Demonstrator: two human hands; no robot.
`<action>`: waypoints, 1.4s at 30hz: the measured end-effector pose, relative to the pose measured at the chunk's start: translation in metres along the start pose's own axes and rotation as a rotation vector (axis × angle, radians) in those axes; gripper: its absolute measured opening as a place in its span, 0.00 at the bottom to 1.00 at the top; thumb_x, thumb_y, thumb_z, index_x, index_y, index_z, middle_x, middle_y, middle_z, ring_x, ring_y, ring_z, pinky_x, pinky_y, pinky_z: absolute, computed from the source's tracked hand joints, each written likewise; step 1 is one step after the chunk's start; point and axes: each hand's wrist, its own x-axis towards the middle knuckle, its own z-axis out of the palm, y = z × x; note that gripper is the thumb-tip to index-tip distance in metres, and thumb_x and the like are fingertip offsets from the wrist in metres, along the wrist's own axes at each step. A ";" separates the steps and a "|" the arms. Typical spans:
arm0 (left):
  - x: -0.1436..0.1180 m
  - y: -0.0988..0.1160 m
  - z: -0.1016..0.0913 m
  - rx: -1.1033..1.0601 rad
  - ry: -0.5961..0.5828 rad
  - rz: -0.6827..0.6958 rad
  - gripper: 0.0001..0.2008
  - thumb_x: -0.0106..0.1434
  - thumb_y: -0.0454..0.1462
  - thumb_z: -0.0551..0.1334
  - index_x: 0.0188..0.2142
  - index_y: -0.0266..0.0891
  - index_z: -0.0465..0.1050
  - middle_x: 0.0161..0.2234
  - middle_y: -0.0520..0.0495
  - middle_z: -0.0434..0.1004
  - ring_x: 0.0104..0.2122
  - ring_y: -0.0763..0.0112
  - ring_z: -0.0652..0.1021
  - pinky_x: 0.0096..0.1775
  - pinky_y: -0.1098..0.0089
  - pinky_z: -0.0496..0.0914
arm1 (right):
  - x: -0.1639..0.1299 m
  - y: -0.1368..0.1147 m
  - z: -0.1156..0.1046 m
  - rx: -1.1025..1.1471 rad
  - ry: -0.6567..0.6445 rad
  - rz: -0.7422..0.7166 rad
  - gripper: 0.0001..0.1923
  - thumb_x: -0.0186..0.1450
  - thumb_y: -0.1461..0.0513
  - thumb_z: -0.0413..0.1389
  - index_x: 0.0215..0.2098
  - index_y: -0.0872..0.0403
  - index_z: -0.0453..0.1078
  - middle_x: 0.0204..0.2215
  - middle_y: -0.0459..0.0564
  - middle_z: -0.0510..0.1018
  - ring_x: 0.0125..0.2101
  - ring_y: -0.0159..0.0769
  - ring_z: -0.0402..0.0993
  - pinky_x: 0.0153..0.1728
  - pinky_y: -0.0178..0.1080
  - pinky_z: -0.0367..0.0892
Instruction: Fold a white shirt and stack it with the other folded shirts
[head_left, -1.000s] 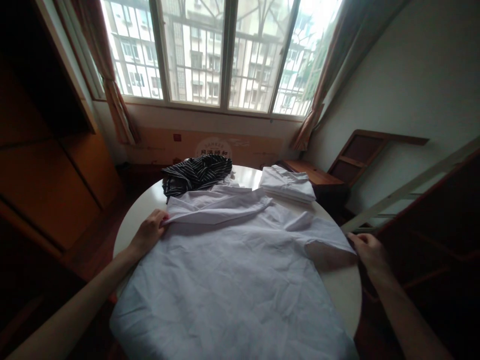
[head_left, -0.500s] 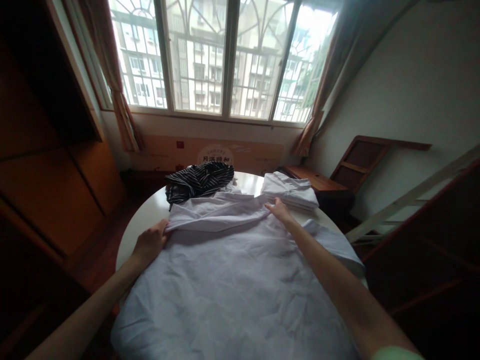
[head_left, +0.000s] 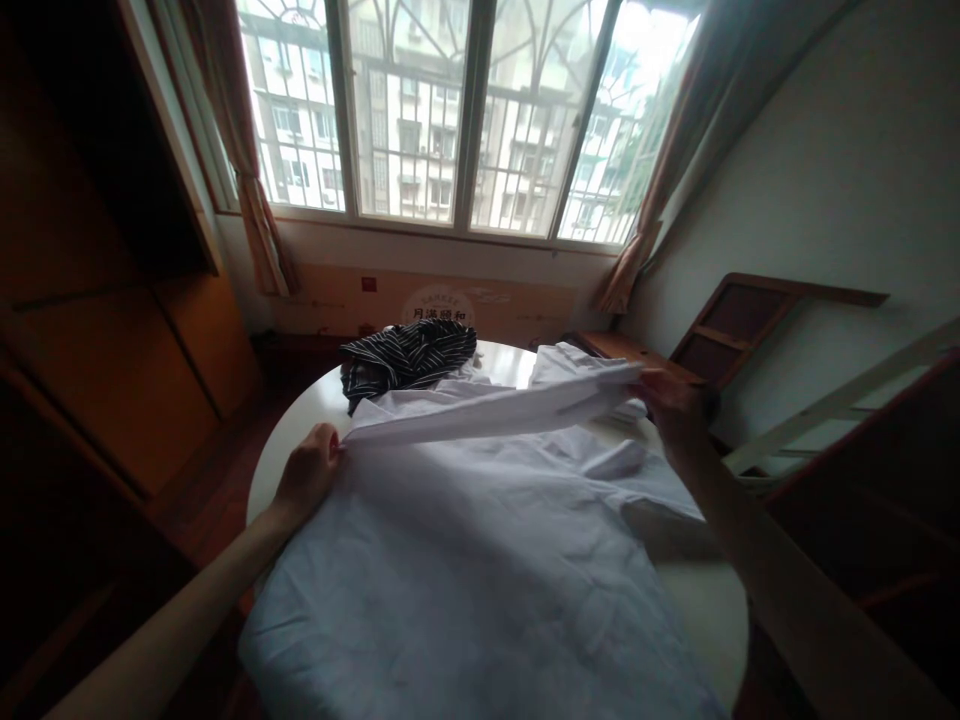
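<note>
Your left hand (head_left: 309, 477) is closed on the near-left corner of the white shirt (head_left: 465, 560), fingers pinching the cloth where the folded-over part begins. Your right hand (head_left: 670, 408) is closed too, gripping the far end of that same fold and holding it up off the table. Between your two grips the folded strip of shirt runs taut and nearly level, raised clear of the layer beneath it on your right-hand side and dropping to meet the cloth at your left grip.

Below and toward you from both grips, the body of the shirt lies spread flat over the round white table (head_left: 705, 600), creased, its hem hanging over the near edge. Just under your right hand a short sleeve of the shirt lies out toward the table's right rim.

Beyond your left grip, a dark striped garment (head_left: 409, 358) sits bunched at the far side of the table, touching the shirt's raised edge. Just behind your right grip lies a folded white garment (head_left: 577, 362), partly hidden by the lifted fold. Past the table stands a barred window (head_left: 450, 110).
</note>
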 end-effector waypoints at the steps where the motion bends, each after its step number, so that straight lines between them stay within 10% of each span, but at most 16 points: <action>1: -0.001 0.001 -0.001 -0.012 0.025 -0.023 0.01 0.57 0.35 0.51 0.30 0.40 0.58 0.27 0.48 0.65 0.26 0.67 0.70 0.29 0.68 0.64 | -0.011 -0.007 -0.016 0.021 0.008 -0.045 0.10 0.49 0.56 0.58 0.28 0.53 0.68 0.27 0.46 0.72 0.32 0.36 0.67 0.39 0.39 0.62; 10: 0.002 -0.008 0.013 -0.220 -0.095 0.295 0.13 0.48 0.31 0.55 0.36 0.38 0.61 0.37 0.45 0.66 0.38 0.64 0.70 0.40 0.65 0.67 | -0.092 0.009 -0.095 -0.121 -0.709 0.056 0.22 0.53 0.44 0.52 0.21 0.54 0.71 0.25 0.52 0.72 0.31 0.41 0.68 0.35 0.41 0.63; 20: 0.001 -0.007 0.013 -0.187 -0.071 0.439 0.11 0.50 0.30 0.53 0.35 0.38 0.65 0.39 0.44 0.67 0.41 0.63 0.68 0.44 0.63 0.65 | -0.155 -0.003 -0.067 -0.513 -0.915 -0.103 0.22 0.53 0.52 0.57 0.43 0.54 0.68 0.42 0.54 0.72 0.44 0.44 0.68 0.45 0.43 0.64; 27: 0.001 -0.007 0.012 -0.217 -0.094 0.436 0.15 0.50 0.30 0.52 0.38 0.37 0.67 0.39 0.44 0.67 0.42 0.63 0.68 0.44 0.64 0.65 | -0.188 0.010 -0.049 -0.853 -0.710 -0.208 0.22 0.53 0.67 0.49 0.47 0.56 0.62 0.40 0.56 0.72 0.40 0.43 0.70 0.42 0.45 0.66; 33: 0.001 -0.006 0.008 -0.252 -0.109 0.410 0.14 0.53 0.31 0.50 0.36 0.37 0.70 0.38 0.44 0.68 0.41 0.65 0.69 0.44 0.65 0.66 | -0.188 0.009 -0.046 -0.709 -0.752 -0.437 0.29 0.51 0.69 0.49 0.52 0.54 0.57 0.54 0.55 0.62 0.53 0.43 0.59 0.51 0.47 0.59; 42: 0.002 -0.008 0.016 -0.175 -0.100 0.457 0.11 0.44 0.26 0.52 0.28 0.38 0.65 0.33 0.46 0.67 0.37 0.66 0.68 0.39 0.67 0.67 | -0.190 0.011 -0.048 -0.715 -0.909 -0.322 0.41 0.44 0.74 0.44 0.58 0.58 0.52 0.56 0.58 0.61 0.55 0.42 0.58 0.52 0.46 0.58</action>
